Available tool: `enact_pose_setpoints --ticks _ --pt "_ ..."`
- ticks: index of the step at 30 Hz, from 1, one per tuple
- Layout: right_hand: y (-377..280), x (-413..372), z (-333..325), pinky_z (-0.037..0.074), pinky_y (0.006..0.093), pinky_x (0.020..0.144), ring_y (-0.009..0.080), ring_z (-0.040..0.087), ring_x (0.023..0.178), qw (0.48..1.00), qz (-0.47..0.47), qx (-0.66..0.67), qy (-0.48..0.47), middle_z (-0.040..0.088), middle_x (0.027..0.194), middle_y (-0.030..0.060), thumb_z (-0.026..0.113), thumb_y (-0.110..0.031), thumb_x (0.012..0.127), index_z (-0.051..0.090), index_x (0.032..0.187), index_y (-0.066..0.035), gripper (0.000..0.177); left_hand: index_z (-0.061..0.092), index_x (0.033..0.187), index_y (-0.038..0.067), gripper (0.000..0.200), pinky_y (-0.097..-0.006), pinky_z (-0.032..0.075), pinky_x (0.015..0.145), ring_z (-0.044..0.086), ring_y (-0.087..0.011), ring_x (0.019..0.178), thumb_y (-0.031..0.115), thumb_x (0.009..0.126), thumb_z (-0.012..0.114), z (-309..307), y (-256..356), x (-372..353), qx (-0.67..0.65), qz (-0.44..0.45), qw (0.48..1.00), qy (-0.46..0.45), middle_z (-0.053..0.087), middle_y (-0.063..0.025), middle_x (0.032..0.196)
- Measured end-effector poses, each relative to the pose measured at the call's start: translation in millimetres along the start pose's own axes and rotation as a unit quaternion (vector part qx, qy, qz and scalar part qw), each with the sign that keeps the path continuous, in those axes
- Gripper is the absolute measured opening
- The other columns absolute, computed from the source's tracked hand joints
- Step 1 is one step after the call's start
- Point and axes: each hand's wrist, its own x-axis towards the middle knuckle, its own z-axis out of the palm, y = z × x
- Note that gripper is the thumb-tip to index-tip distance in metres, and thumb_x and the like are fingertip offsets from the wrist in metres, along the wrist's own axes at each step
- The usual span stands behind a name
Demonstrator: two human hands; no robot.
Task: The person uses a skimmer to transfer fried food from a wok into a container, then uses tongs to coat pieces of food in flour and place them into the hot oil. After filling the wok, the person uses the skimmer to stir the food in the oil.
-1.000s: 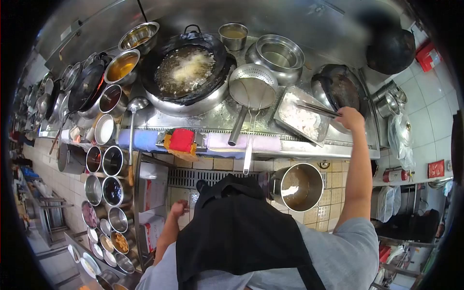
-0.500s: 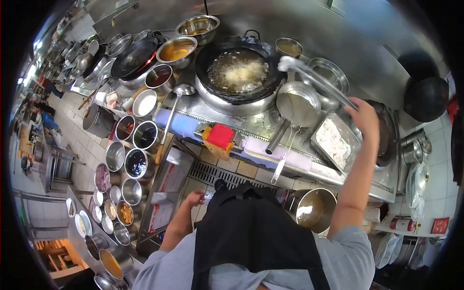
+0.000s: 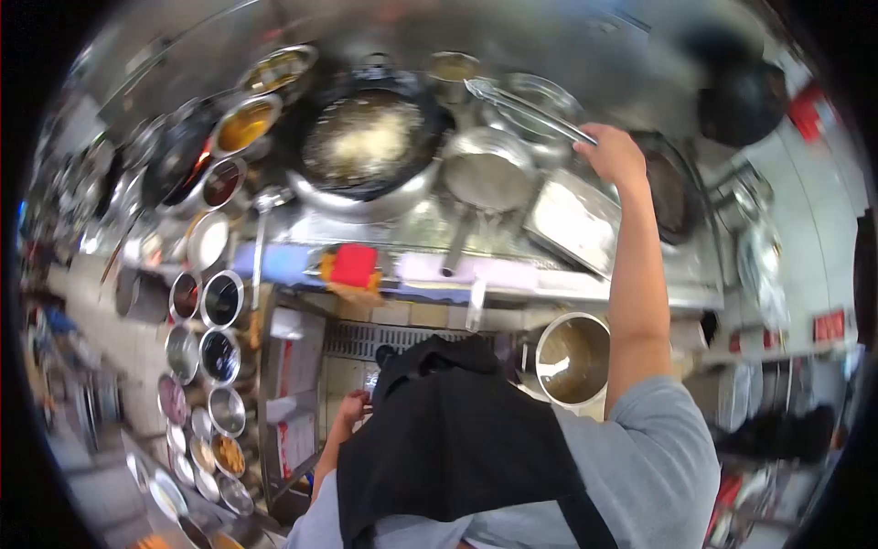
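Observation:
Metal tongs (image 3: 530, 112) are gripped in my right hand (image 3: 611, 154), which is raised over the right side of the stove. Their tips point left, near a small metal bowl and the right rim of a black wok (image 3: 302, 151). Pale food (image 3: 370, 142) bubbles in the wok's oil. Below the tongs lies a perforated strainer (image 3: 489, 174). A rectangular metal tray (image 3: 576, 220) of white powdery contents sits left of my forearm. My left hand (image 3: 355, 405) hangs low beside the black apron, its fingers curled; blur hides whether they hold anything.
A ladle (image 3: 265, 197) lies left of the wok. Metal bowls with orange liquid (image 3: 245, 124) and several sauce containers (image 3: 222, 299) line the left. A red cloth (image 3: 353, 265) is on the counter's front edge. A large pot (image 3: 573, 359) stands low by my right side.
The view has swung right, so the stove appears farther left. The tongs have drawn away from the wok's rim, and the white lump at their tips no longer shows. My left hand stays low.

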Motion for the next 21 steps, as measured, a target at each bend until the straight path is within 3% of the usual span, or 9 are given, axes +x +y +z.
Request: enact_pose_setpoints --ticks 3,5,6,8,10,11,13,14,21 --pt "42 -32 -31 0.047 0.0388 0.079 0.028 0.059 0.094 0.996 0.042 -0.078 -0.024 0.064 0.099 0.0096 0.063 -0.031 0.076 0.062 0.107 -0.017 0.034 0.05 0.105 0.007 0.028 -0.0281 0.04 0.047 0.06 -0.0185 0.063 0.027 0.086 0.053 -5 -27 33 -0.05 0.009 0.996 -0.073 0.061 -0.0097 0.084" --pt "75 -42 -28 0.05 0.0384 0.076 0.0274 0.061 0.09 0.976 -0.01 -0.187 -0.107 0.064 0.096 0.0099 0.066 -0.029 0.072 0.064 0.102 -0.016 0.032 0.051 0.103 0.005 0.026 -0.0282 0.044 0.05 0.058 -0.0182 0.064 0.025 0.085 0.053 -8 -44 60 -0.039 0.01 0.998 -0.039 0.06 -0.0098 0.083" --pt "86 -49 -23 0.049 0.0378 0.075 0.0265 0.061 0.088 0.963 -0.014 -0.235 -0.132 0.064 0.091 0.0077 0.069 -0.03 0.069 0.064 0.098 -0.015 0.033 0.051 0.103 0.005 0.026 -0.0282 0.044 0.05 0.058 -0.0182 0.064 0.025 0.085 0.053 -9 -25 52 -0.034 0.011 0.999 -0.039 0.06 -0.0098 0.083" --pt "107 -54 -3 0.049 0.0379 0.076 0.0264 0.061 0.089 0.957 -0.009 -0.244 -0.157 0.064 0.092 0.0074 0.07 -0.03 0.069 0.064 0.097 -0.015 0.033 0.053 0.103 0.003 0.025 -0.0292 0.047 0.054 0.057 -0.0175 0.065 0.021 0.085 0.052 -3 39 23 0.182 0.011 0.981 -0.068 0.059 -0.0087 0.082" --pt "106 -60 3 0.05 0.0388 0.076 0.0269 0.061 0.091 0.937 0.01 -0.269 -0.221 0.064 0.094 0.0082 0.071 -0.031 0.067 0.065 0.095 -0.013 0.034 0.053 0.103 0.004 0.025 -0.029 0.046 0.053 0.057 -0.0167 0.064 0.019 0.084 0.052 -6 47 51 0.11 0.002 0.992 -0.061 0.059 -0.0081 0.081" --pt "115 -62 19 0.05 0.0388 0.076 0.0269 0.061 0.091 0.937 0.012 -0.267 -0.224 0.064 0.094 0.0082 0.071 -0.031 0.067 0.065 0.095 -0.013 0.034 0.054 0.103 0.004 0.024 -0.0288 0.046 0.052 0.056 -0.0158 0.062 0.017 0.083 0.051 -7 50 61 0.034 -0.006 0.998 -0.052 0.059 -0.0076 0.081" --pt "135 -59 66 0.052 0.0389 0.071 0.0284 0.063 0.087 0.954 -0.038 -0.231 -0.189 0.065 0.091 0.0125 0.069 -0.026 0.065 0.067 0.086 -0.007 0.029 0.054 0.104 0.005 0.024 -0.0274 0.043 0.05 0.056 -0.0146 0.061 0.018 0.083 0.051 6 88 43 0.055 0.006 0.998 -0.03 0.059 -0.0065 0.081" --pt "135 -59 71 0.05 0.0402 0.075 0.0288 0.061 0.09 0.948 0.0 -0.243 -0.205 0.064 0.094 0.0104 0.07 -0.03 0.069 0.065 0.091 -0.012 0.029 0.054 0.105 0.006 0.025 -0.0261 0.041 0.047 0.056 -0.0135 0.059 0.018 0.083 0.051 15 112 34 0.071 0.021 0.997 -0.009 0.059 -0.0054 0.081" --pt "133 -75 -42 0.048 0.0404 0.077 0.0288 0.059 0.094 0.979 0.063 -0.168 -0.092 0.063 0.101 0.0087 0.065 -0.026 0.073 0.065 0.099 -0.014 0.029 0.055 0.107 0.009 0.025 -0.0234 0.036 0.044 0.058 -0.0125 0.059 0.017 0.083 0.05 24 135 24 0.055 0.069 0.996 -0.018 0.061 -0.0034 0.084"
